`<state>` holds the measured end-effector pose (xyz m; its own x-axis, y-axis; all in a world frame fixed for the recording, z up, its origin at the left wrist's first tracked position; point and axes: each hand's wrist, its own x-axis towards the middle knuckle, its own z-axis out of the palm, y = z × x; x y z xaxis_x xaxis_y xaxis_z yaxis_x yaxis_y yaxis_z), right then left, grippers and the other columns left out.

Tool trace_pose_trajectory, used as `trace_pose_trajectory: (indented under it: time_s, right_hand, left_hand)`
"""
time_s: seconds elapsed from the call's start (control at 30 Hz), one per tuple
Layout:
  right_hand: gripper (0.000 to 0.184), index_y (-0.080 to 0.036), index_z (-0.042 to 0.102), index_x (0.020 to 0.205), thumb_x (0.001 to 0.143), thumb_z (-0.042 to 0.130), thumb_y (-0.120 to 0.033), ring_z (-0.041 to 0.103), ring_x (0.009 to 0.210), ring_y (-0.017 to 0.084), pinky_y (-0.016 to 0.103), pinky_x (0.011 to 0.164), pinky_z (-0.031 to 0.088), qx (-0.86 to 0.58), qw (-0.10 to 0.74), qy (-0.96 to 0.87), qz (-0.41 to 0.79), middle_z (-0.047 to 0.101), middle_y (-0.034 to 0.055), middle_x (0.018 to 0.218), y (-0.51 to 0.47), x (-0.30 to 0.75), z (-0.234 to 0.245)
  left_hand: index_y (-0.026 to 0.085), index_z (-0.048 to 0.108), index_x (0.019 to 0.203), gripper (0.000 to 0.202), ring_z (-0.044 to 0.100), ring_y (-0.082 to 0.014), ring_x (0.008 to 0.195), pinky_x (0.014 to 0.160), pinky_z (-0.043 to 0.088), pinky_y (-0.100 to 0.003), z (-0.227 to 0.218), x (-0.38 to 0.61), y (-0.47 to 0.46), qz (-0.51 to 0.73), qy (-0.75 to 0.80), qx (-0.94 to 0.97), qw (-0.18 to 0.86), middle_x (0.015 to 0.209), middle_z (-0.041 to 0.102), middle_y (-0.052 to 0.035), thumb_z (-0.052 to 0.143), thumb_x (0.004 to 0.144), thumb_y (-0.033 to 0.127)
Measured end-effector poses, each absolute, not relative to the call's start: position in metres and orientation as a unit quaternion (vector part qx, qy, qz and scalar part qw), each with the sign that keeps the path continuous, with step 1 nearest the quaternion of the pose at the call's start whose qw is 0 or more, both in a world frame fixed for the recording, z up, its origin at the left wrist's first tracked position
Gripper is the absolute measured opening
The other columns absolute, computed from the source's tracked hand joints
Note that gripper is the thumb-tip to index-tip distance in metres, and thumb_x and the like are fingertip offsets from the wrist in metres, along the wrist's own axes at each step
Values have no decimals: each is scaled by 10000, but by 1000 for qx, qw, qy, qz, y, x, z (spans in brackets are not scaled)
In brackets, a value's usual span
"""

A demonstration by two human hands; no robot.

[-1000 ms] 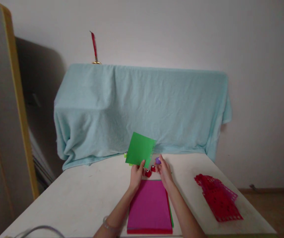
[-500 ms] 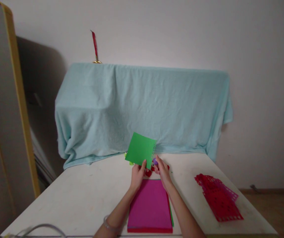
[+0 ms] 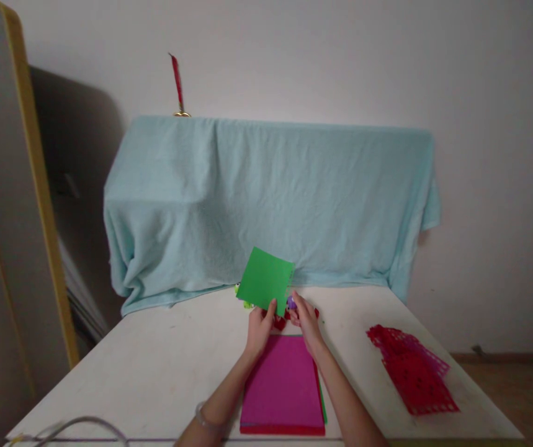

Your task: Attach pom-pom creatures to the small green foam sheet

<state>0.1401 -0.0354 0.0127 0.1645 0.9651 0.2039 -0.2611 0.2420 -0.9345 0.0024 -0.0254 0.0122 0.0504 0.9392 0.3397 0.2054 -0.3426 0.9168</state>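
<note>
A square sheet of green paper (image 3: pixel 266 279) is pinched in my left hand (image 3: pixel 259 330), thumb on its front near the lower corner. Small marks or cuts line the paper's right edge. My right hand (image 3: pixel 307 324) is curled beside that edge, its fingers closed round a small purple object (image 3: pixel 291 303) whose kind I cannot make out. Small red objects (image 3: pixel 280 323) lie between and behind the hands, partly hidden. Lime-green figures with eyes (image 3: pixel 248 305) peek out from behind the paper. Below my wrists lies a stack of coloured paper (image 3: pixel 282 385), magenta on top.
Red and pink cut-out paper sheets (image 3: pixel 417 375) lie on the right of the white table (image 3: pixel 168 366). A light blue cloth (image 3: pixel 270 192) hangs over something at the back. A grey cable (image 3: pixel 87 420) curves at the front left, near a yellow-framed panel (image 3: pixel 38 186).
The view has shifted very slightly. Both hands keep almost the same pose, and the green paper is still held.
</note>
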Motion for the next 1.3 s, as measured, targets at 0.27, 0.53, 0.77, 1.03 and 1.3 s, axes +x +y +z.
trace_pose_trajectory:
  time_s: [0.27, 0.53, 0.77, 1.03, 1.3]
  right_hand:
    - [503, -202, 372, 700, 860, 555, -642, 197, 415, 64, 225, 420, 121, -387, 659, -428, 483, 263, -74, 505, -34, 141, 12]
    - [494, -199, 400, 709, 845, 580, -639, 202, 416, 63, 220, 418, 122, -391, 659, -426, 481, 264, -75, 506, -33, 141, 11]
    - [514, -198, 400, 696, 831, 575, -663, 241, 411, 67, 220, 415, 148, -401, 650, -446, 467, 299, -72, 495, -36, 139, 14]
    - [520, -192, 430, 715, 787, 617, -671, 245, 407, 61, 216, 408, 150, -417, 633, -462, 462, 325, -78, 499, -31, 138, 11]
    - [521, -186, 485, 706, 715, 678, -670, 260, 435, 70, 224, 408, 181, -439, 623, -490, 423, 332, -67, 509, -34, 136, 14]
  left_hand:
    - [129, 579, 529, 627, 467, -131, 495, 524, 305, -243, 8, 2, -23, 526, 468, 622, 344, 475, 517, -52, 466, 875, 639]
    - [128, 571, 522, 642, 454, -125, 486, 525, 293, -247, 10, 2, -24, 520, 469, 630, 336, 457, 495, -43, 448, 887, 642]
    - [127, 569, 522, 629, 468, -126, 492, 531, 315, -241, 10, 2, -24, 523, 455, 634, 342, 473, 517, -52, 451, 896, 619]
    - [117, 586, 556, 621, 468, -120, 501, 525, 320, -230, 8, 2, -22, 528, 450, 631, 347, 505, 539, -52, 456, 889, 625]
    - [116, 582, 570, 605, 442, -111, 504, 516, 299, -233, 6, 1, -21, 529, 443, 630, 356, 502, 507, -36, 452, 905, 603]
